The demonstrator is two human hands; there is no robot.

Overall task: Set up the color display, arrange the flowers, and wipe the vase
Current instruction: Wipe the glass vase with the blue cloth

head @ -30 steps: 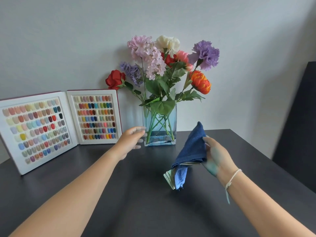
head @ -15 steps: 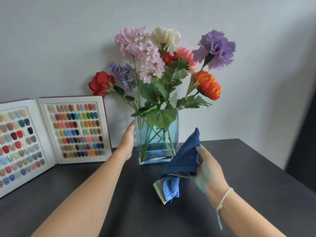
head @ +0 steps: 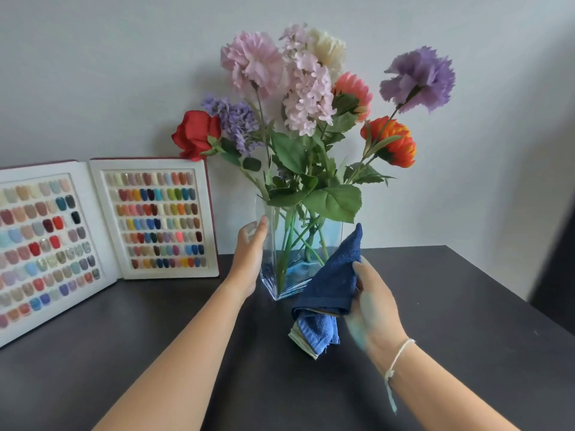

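Note:
A clear rectangular glass vase (head: 281, 275) with a blue-tinted bottom stands on the dark table (head: 451, 306), turned corner-on towards me. It holds a bunch of flowers (head: 308, 98) in pink, cream, purple, red and orange. My left hand (head: 250, 259) lies flat against the vase's left side. My right hand (head: 371, 309) grips a dark blue cloth (head: 333, 281), pressed to the vase's lower right face. The cloth's lighter end hangs down to the table. The open color display (head: 155, 219), a white two-panel book of nail swatches, stands upright at the left against the wall.
The grey wall runs close behind the vase and the display. A dark object (head: 557, 259) stands beyond the table's right edge. My right wrist carries a thin white string bracelet (head: 396, 359).
My left hand reached the vase and now holds its left side. The vase has turned corner-on and sits nearer to me. The cloth in my right hand moved up against the glass.

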